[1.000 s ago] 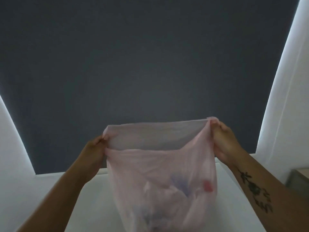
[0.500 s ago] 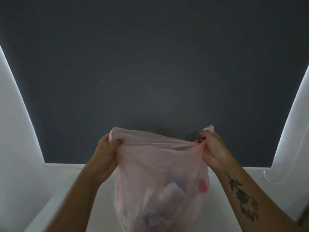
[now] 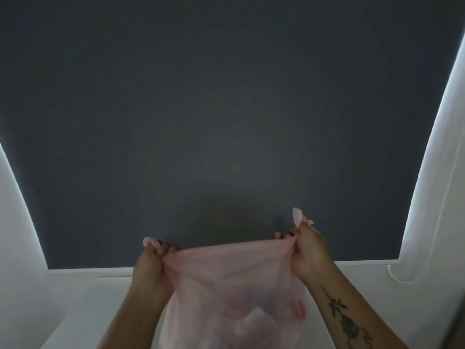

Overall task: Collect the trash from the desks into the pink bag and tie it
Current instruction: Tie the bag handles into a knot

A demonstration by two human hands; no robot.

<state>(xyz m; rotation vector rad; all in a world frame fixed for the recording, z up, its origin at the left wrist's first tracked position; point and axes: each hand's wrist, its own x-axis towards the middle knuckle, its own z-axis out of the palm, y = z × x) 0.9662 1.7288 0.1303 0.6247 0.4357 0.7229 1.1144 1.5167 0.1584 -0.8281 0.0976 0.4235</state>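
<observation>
Both hands, L hand [image 3: 151, 267] and R hand [image 3: 308, 250], each pinched a bunched top corner of the thin translucent pink plastic bag [image 3: 231, 280], hung btwn them above the white worktop [image 3: 100, 311] w/ crumpled pale trash [image 3: 251, 326] sagging inside, mouth stretched flat, prob. forming ears for knotting.

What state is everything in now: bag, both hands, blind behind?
Thin translucent pink plastic bag: held up, mouth stretched flat between the hands, not yet knotted.
Trash: inside the bag, seen dimly through it.
Left hand: grips the bag's left top corner.
Right hand: grips its right top corner.
Dark grey roller blind: drawn down.
</observation>
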